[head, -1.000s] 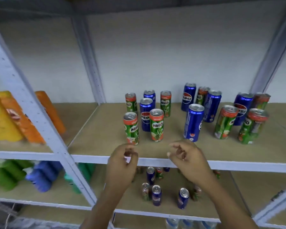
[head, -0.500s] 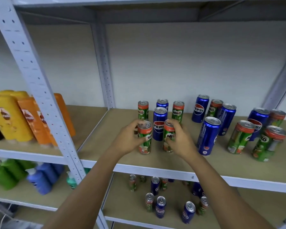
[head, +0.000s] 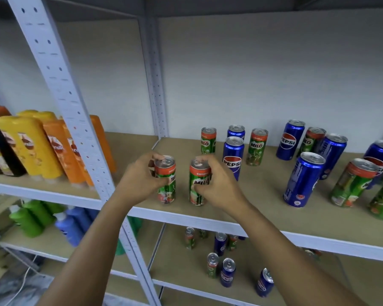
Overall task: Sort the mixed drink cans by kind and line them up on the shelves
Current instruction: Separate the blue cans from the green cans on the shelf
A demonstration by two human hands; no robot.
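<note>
Green Milo cans and blue Pepsi cans stand mixed on the brown shelf (head: 248, 204). My left hand (head: 139, 177) grips one Milo can (head: 167, 184) near the shelf's front left. My right hand (head: 219, 184) grips a second Milo can (head: 198, 184) just to its right. Both cans stand upright, a small gap between them. Behind them stand a Pepsi can (head: 233, 157), two more Milo cans (head: 208, 140) (head: 257, 146) and another Pepsi can (head: 236, 130). Further right are a large Pepsi can (head: 303, 180) and several mixed cans (head: 352, 183).
A white perforated upright (head: 75, 111) stands just left of my left arm. Yellow and orange bottles (head: 31, 146) fill the neighbouring shelf on the left. The lower shelf holds several more mixed cans (head: 220, 244); green and blue bottles (head: 33, 219) sit lower left.
Both hands rose from below the shelf edge and took hold of the two front Milo cans. The left can has since slid left, away from the other.
</note>
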